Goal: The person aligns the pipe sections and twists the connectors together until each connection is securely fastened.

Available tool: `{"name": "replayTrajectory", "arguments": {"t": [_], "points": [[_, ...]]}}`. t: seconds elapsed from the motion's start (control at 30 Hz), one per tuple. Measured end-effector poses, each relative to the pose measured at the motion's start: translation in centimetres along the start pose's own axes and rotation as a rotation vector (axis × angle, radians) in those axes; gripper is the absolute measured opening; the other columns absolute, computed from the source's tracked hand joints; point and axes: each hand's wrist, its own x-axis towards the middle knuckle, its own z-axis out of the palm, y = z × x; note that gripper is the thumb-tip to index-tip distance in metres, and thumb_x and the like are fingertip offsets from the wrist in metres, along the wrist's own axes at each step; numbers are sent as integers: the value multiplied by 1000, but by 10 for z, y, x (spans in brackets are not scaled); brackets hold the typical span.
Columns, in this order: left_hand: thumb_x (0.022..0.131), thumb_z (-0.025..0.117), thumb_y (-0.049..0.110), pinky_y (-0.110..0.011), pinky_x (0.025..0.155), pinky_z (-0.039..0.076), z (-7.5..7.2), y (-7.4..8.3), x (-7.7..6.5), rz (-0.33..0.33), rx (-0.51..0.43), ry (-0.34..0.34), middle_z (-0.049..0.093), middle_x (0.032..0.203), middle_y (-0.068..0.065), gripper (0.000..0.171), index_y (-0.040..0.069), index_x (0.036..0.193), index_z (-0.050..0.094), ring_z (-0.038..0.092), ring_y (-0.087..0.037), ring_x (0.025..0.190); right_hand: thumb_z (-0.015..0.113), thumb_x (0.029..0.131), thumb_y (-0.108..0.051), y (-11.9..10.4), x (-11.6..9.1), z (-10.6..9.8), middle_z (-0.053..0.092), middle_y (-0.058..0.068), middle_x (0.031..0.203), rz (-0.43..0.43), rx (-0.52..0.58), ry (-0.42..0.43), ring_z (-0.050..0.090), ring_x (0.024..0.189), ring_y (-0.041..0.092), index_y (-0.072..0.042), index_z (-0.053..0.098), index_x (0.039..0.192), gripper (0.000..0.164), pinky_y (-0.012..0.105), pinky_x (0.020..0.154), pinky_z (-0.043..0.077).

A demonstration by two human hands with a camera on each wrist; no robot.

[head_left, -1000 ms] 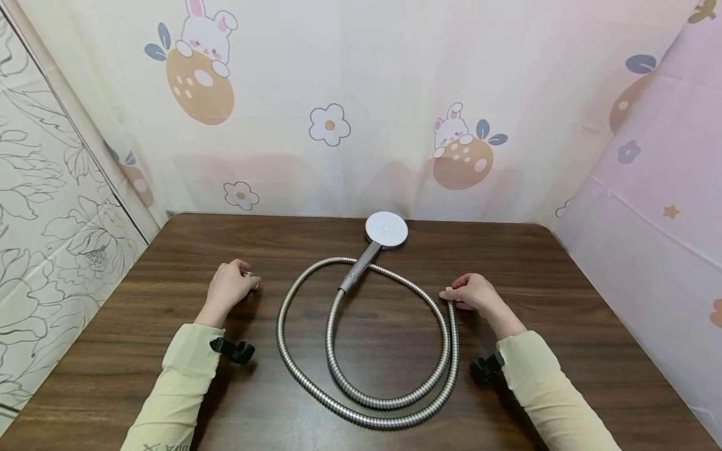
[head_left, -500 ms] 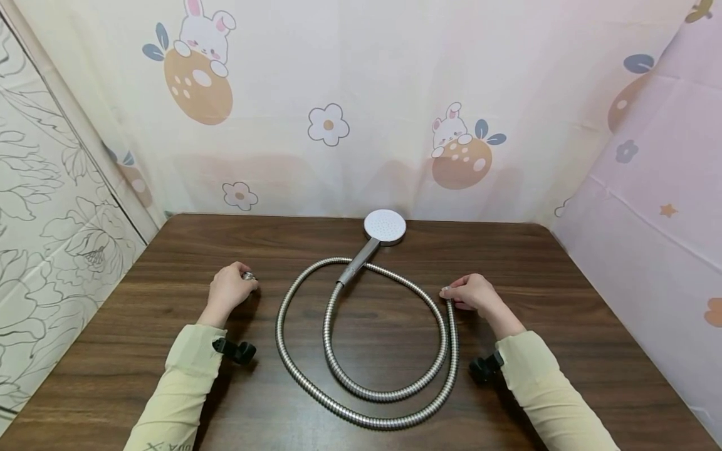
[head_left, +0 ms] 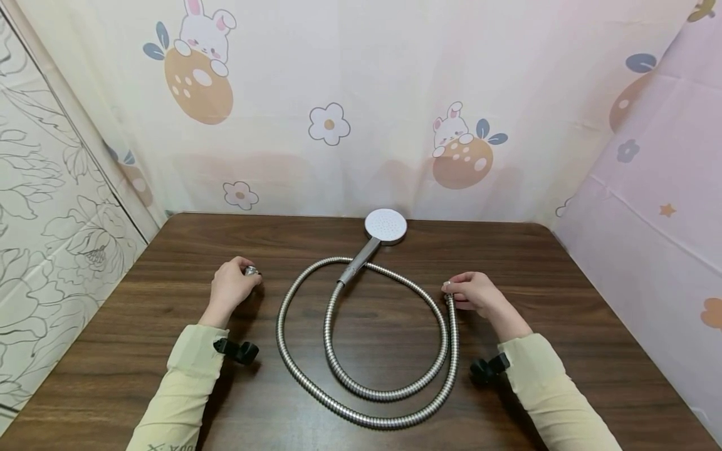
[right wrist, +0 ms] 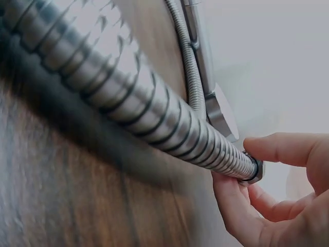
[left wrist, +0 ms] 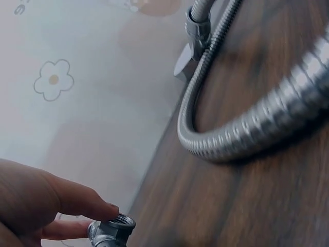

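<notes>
At the left of the table my left hand (head_left: 230, 285) pinches a small chrome fitting (left wrist: 114, 230), whose threaded round opening faces up in the left wrist view. Across the table, my right hand (head_left: 479, 293) holds the free end of a ribbed metal shower hose (head_left: 389, 424) between thumb and fingers. A metal nut (right wrist: 257, 172) shows at that end in the right wrist view. Between the hands the hose lies in two loops, joined to the grey handle of a shower head (head_left: 386, 224). Its white spray face points up. The fitting and the hose end are well apart.
The brown wooden table (head_left: 316, 238) backs onto a curtain (head_left: 383, 75) printed with rabbits and flowers. A pink cloth (head_left: 654, 250) hangs at the right, and a flower-patterned panel (head_left: 56, 207) stands at the left. Each wrist wears a black camera strap.
The fitting has turned slightly in my left fingers and shows more. My right fingers have shifted a little at the hose end, uncovering more of it. The shower head has slid slightly back.
</notes>
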Motion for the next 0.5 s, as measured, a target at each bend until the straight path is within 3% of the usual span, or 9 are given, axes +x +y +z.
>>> {"name": "replayTrajectory", "arguments": {"t": [0.5], "points": [[80, 60, 21, -44, 78, 43, -2, 23, -6, -1, -117, 22, 59, 108, -20, 34, 2, 108, 57, 55, -33, 95, 62, 86, -23, -5, -10, 3, 62, -2, 93, -55, 103, -51, 60, 78, 4, 7, 41, 124, 52, 23, 70, 51]]}}
